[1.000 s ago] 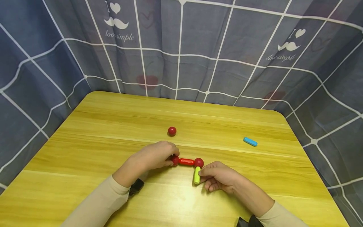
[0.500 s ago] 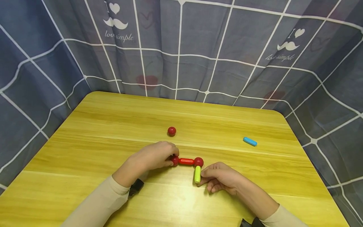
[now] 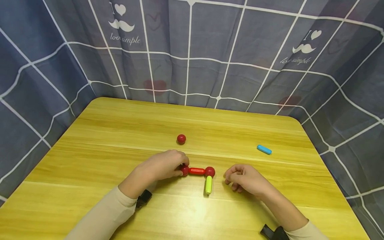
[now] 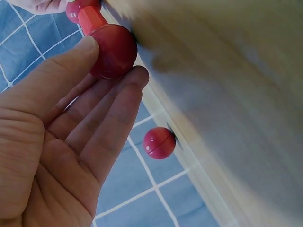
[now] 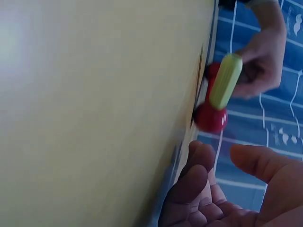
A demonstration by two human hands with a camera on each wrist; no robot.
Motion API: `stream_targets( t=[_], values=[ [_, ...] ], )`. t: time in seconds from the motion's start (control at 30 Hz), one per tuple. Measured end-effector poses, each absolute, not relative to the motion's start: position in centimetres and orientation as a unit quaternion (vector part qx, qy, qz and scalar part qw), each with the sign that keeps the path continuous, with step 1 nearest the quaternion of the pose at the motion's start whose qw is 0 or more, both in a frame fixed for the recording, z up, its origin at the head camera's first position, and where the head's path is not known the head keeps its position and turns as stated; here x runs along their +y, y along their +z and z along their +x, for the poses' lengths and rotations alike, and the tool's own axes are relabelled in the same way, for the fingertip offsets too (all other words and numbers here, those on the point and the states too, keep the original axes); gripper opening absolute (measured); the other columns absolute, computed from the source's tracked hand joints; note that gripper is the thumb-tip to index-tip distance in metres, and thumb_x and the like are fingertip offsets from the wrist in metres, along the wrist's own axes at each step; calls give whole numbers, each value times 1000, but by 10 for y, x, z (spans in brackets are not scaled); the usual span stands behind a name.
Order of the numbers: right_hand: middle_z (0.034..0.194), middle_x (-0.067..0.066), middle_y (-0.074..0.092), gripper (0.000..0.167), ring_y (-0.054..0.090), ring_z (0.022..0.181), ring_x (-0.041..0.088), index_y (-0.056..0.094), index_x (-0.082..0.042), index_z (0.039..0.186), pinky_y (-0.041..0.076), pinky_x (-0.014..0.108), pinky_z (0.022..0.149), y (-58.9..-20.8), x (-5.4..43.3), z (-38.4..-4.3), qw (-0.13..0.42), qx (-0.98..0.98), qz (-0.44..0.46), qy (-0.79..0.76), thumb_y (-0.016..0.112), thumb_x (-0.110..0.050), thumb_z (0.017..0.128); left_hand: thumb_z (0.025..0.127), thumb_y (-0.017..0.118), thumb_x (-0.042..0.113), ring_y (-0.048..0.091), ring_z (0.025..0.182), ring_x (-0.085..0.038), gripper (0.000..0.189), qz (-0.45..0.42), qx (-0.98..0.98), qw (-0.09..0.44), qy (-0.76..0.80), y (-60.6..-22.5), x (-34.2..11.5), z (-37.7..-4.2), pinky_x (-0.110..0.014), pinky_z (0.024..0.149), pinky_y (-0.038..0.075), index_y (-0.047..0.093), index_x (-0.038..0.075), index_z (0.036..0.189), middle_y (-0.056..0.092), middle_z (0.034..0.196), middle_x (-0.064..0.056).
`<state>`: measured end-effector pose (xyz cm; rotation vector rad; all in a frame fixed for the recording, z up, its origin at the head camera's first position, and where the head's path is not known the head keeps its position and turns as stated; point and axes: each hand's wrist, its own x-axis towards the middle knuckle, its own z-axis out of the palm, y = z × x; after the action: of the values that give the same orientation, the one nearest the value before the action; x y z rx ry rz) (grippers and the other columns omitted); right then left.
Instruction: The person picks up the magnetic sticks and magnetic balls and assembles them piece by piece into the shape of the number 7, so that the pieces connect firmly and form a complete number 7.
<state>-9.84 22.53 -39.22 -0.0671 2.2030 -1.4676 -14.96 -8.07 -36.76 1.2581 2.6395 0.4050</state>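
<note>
My left hand (image 3: 163,165) pinches a dark red ball (image 4: 116,51) between thumb and fingertips. A red rod (image 3: 197,171) joins that ball to a second red ball (image 3: 210,172). From the second ball a yellow-green rod (image 3: 208,185) points toward the near side; in the right wrist view it juts from the ball at an angle. To the right of this joined piece my right hand (image 3: 247,180) is held apart from it, fingers relaxed and nothing between thumb and fingertips.
Beyond the left hand a loose red ball (image 3: 181,139) lies on the wooden table (image 3: 120,133). A blue rod (image 3: 264,149) lies farther right. A grey-blue checked curtain (image 3: 207,43) surrounds the table's back and sides.
My right hand has let go of the yellow-green rod and moved right, away from it. The left hand stays on its ball, and the joined pieces have hardly moved.
</note>
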Motion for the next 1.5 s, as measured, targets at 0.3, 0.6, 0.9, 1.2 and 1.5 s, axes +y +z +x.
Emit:
stream_targets(
  t=[0.3,0.6,0.9,1.2,1.5],
  values=[
    [90,16,66,23,60,71,28,62,3,107,50,35,64,-388,251,-116,174,849,11,-499,64,-14,91,82,80,12,54,74,-6,14,427,890,89,133,-367,-80,-149,-23,71,49,69,12,90,63,85,6],
    [91,17,64,29,61,75,29,60,3,114,52,37,63,-389,276,-135,122,879,4,-461,65,-17,94,82,80,12,53,73,-7,14,425,891,90,133,-366,-80,-150,-23,70,49,69,13,90,62,84,7],
    [97,8,68,28,63,84,22,66,-4,112,51,35,68,-383,290,-146,43,932,-9,-359,68,-24,92,82,80,12,53,73,-7,14,427,890,90,135,-368,-81,-149,-23,70,49,69,12,91,63,85,6],
    [101,12,68,29,62,87,27,65,-3,113,49,40,70,-378,302,-155,-24,967,-12,-252,66,-22,91,82,80,12,53,74,-6,14,430,889,87,134,-368,-81,-149,-23,70,49,69,13,90,63,84,7],
    [116,25,62,35,57,102,43,62,5,117,46,55,83,-381,315,-165,-10,979,-14,-201,66,-16,90,82,79,12,53,73,-6,13,428,890,86,132,-368,-80,-148,-22,69,49,68,13,89,63,84,6]
  ],
)
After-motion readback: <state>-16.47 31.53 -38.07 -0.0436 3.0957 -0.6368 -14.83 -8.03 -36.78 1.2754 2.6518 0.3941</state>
